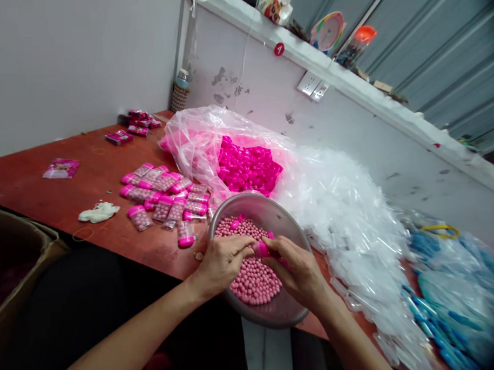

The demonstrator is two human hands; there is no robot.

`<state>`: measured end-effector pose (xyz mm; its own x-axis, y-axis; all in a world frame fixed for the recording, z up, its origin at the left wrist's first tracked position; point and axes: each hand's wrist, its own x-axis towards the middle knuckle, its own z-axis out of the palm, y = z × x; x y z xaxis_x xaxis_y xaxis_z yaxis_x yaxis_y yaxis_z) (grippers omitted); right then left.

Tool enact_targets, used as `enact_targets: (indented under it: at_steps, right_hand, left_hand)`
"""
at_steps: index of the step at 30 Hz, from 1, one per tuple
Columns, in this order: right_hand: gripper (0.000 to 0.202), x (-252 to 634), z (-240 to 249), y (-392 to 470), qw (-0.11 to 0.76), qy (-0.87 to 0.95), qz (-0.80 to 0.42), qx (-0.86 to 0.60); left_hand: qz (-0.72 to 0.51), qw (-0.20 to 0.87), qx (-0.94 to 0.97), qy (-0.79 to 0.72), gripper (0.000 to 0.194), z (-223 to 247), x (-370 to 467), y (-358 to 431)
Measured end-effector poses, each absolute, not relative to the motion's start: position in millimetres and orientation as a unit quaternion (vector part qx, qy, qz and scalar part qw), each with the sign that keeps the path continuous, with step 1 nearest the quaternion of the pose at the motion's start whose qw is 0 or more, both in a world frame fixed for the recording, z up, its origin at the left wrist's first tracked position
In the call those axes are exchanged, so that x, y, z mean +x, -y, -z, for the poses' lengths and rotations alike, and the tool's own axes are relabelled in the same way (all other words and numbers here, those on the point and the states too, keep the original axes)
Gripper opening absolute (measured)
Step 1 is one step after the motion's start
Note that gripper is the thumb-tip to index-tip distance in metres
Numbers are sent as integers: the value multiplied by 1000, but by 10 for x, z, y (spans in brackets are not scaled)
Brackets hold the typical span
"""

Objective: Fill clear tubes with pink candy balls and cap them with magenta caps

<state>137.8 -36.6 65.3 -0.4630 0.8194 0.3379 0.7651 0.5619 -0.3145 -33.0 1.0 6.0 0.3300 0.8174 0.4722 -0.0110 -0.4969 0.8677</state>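
Above a metal bowl of pink beads, my two hands meet around a small container with a pink cap. Fingers of my left hand are closed on its left end, which they mostly hide. My right hand grips it from the right, and more pink plastic shows between those fingers. A loose pink cap lies on the beads near the bowl's far side. Left of the bowl, several filled clear containers with pink caps lie in a pile.
Behind the bowl is a plastic bag of pink caps. Clear empty containers are heaped on the right, beside bags with blue items. The red table also bears a white crumpled piece. A cardboard box stands left.
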Motion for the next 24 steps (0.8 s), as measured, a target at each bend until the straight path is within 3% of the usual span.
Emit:
enact_targets:
  at_steps: [7,10,14,19,24]
  right_hand:
    - [9,1409,-793,345,215,852,-135,-457]
    - [24,1429,-754,392,320,778,-227,-491]
    - [41,1465,-560,485,511,570,-450,-460]
    - [33,1437,-482,445,570,454,-534,-429]
    - [32,1338,-600,369,474,408,-659,-419]
  left_hand:
    - [-497,441,693,-280,21,-95,-316,38]
    - [-489,557,613,-274,21,-150,-301,18]
    - [-480,705,468,-231,27,-184,-307,-32]
    - [-496,646,529,-237,24,-176,-349,-38]
    - [-515,545,617,-240,19,-154,-331,6]
